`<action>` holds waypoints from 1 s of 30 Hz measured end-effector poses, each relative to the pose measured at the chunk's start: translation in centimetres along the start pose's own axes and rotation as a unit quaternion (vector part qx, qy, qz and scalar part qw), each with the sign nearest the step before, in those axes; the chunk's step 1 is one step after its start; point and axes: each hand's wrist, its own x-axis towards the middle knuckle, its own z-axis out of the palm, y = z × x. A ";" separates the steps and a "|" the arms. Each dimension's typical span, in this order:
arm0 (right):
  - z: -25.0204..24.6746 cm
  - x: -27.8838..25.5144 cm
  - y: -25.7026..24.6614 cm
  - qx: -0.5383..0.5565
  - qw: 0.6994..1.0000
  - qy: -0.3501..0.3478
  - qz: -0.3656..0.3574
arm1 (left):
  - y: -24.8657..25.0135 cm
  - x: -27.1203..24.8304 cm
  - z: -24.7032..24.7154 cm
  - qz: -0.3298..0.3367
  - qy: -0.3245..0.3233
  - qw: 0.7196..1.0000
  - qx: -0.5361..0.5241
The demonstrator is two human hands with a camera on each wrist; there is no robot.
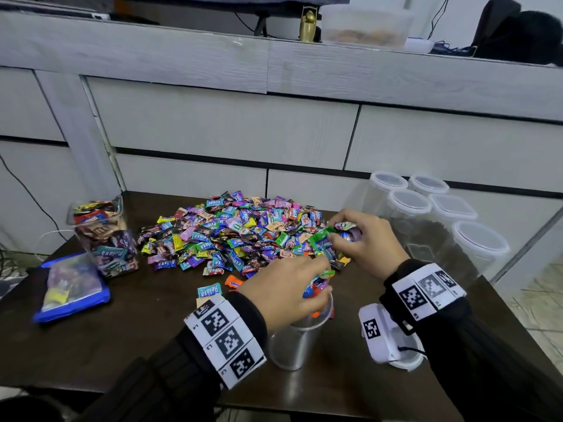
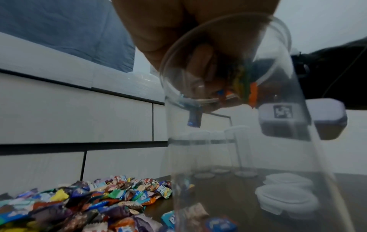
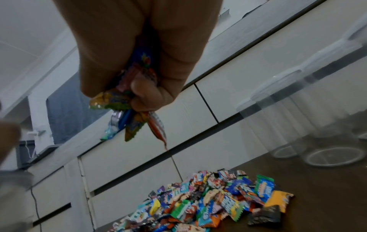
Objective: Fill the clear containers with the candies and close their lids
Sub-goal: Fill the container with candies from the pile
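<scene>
Directly beneath the left hand (image 1: 286, 287), clutching candies, stands the open upright container (image 1: 297, 339); right hand (image 1: 362, 239) grips more, farther off.

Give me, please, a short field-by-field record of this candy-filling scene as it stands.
left hand: grips a handful of candies over the open clear container
right hand: grips candies at the candy pile
open container contents: a few candies at the bottom
lidded clear containers: five, far right, apparently empty
square container: left, full of candies, no lid on
loose white lid: on the table under the right wrist
</scene>
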 end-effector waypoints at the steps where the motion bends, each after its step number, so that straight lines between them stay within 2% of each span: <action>1: -0.2 0.0 -0.3 0.004 1.000 0.002 -0.006 | 0.0 0.1 -0.1 0.000 -0.019 1.000 0.015; 5: -0.3 -0.1 -1.1 -0.002 1.000 -0.011 -0.021 | 0.3 0.3 -0.6 0.022 -0.093 0.993 0.067; 10: -0.1 -0.3 -1.3 -0.010 0.999 -0.022 -0.027 | 0.6 0.6 -1.0 0.028 -0.114 0.989 0.087; 23: -0.5 -0.1 -0.6 -0.032 0.999 -0.030 -0.015 | 1.0 0.3 -1.0 0.033 -0.095 0.986 0.131; 30: -0.5 -0.2 -0.5 -0.035 0.999 -0.030 -0.018 | 0.7 0.0 -0.4 0.041 -0.029 0.985 0.164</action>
